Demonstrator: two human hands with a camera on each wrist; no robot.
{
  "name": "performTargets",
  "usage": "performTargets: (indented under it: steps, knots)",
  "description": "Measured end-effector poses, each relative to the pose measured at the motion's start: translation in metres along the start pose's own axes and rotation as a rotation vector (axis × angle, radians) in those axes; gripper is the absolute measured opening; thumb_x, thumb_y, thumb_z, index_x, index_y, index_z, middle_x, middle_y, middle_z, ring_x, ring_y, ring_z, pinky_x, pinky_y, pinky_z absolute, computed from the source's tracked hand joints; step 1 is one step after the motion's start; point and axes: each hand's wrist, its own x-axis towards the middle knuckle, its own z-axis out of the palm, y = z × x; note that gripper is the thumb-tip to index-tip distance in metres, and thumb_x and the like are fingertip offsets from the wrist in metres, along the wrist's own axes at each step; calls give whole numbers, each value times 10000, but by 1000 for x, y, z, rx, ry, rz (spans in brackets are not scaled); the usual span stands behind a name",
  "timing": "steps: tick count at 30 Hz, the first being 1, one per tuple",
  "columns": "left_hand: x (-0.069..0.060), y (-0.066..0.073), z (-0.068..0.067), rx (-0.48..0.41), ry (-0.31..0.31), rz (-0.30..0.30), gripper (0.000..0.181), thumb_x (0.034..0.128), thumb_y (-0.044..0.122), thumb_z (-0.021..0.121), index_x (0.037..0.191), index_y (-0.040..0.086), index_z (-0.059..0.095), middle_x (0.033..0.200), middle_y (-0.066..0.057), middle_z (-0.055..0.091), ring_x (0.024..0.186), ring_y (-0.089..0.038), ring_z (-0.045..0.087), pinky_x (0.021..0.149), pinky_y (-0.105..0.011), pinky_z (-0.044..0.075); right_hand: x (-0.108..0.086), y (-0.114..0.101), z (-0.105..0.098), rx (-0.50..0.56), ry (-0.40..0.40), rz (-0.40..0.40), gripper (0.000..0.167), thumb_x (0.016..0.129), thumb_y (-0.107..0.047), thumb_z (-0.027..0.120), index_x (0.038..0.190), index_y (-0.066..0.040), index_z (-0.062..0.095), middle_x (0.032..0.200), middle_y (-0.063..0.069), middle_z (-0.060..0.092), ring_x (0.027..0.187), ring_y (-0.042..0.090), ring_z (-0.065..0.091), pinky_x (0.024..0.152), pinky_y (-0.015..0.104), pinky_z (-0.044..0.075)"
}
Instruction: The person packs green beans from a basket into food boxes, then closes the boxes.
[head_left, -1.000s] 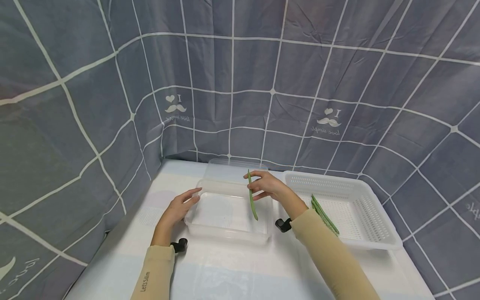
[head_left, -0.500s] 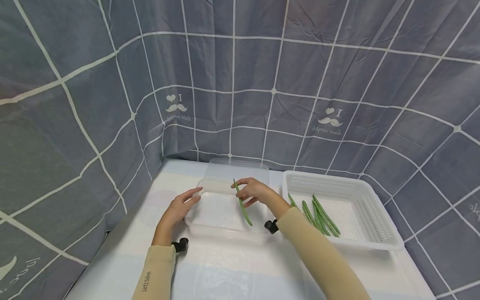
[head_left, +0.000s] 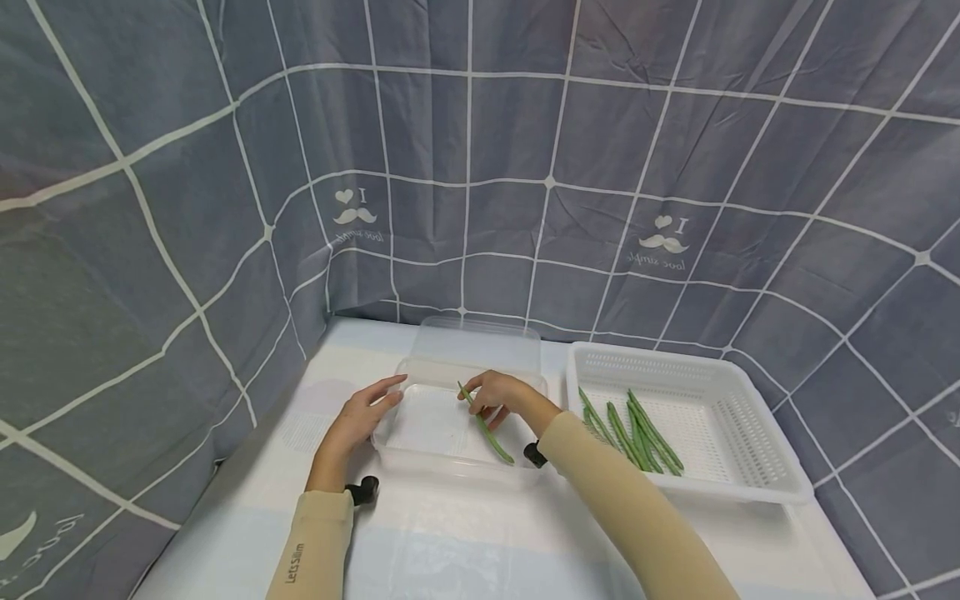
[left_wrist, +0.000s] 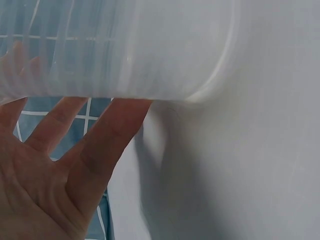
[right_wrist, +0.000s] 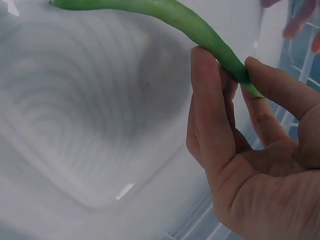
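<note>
My right hand (head_left: 501, 398) pinches a long green bean (head_left: 492, 437) between thumb and fingers, above the clear plastic container (head_left: 442, 465). The right wrist view shows the bean (right_wrist: 200, 32) gripped near one tapered end, its body reaching across over the ribbed container floor (right_wrist: 90, 100). At the container's left side is my left hand (head_left: 362, 410), its fingers fairly straight and spread against the wall. In the left wrist view these fingers (left_wrist: 117, 132) touch the translucent wall (left_wrist: 95, 65), with some tips seen through it.
To the right stands a white perforated basket (head_left: 757, 417) with several green beans (head_left: 651, 433) lying in it. A clear lid-like sheet (head_left: 480, 337) lies behind the container. A grey gridded curtain (head_left: 502, 217) encloses the table's back and sides.
My right hand has moved left and down with the green bean, lower over the container, and the bean now slants more. More beans in the basket have come into sight. The left hand stays put.
</note>
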Motion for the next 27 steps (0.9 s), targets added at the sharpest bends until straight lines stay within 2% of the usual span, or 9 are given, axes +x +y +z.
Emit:
performTargets:
  steps: [4, 11, 23, 27]
  knots:
    - [0, 0, 0, -2, -3, -3, 532, 1116, 422, 537, 1608, 225, 488, 1714, -257, 327, 1587, -520, 291, 1221, -722, 330, 7, 4, 5, -39, 0, 33, 367, 958, 45, 702, 1293, -98, 745, 824, 62, 608, 747, 174, 627, 708, 396, 667]
    - [0, 0, -1, 7, 3, 3, 531, 1114, 426, 541, 1603, 225, 495, 1706, -258, 344, 1583, -516, 306, 1216, -717, 342, 13, 7, 13, -73, 16, 45, 345, 933, 56, 726, 1243, -91, 751, 761, 67, 624, 691, 171, 624, 686, 397, 661]
    - [2, 1, -1, 18, 5, 3, 518, 1119, 395, 540, 1604, 219, 493, 1703, -263, 347, 1576, -524, 317, 1201, -717, 365, 11, 6, 14, -68, 25, 30, 353, 922, 49, 755, 1252, -77, 734, 785, 57, 647, 707, 168, 631, 691, 384, 662]
    - [1, 0, -1, 16, 5, -3, 544, 1109, 443, 543, 1605, 225, 492, 1705, -261, 344, 1579, -522, 312, 1204, -719, 359, 10, 6, 14, -57, 24, 25, 348, 923, 43, 746, 1253, -69, 742, 803, 48, 618, 736, 162, 604, 704, 386, 664]
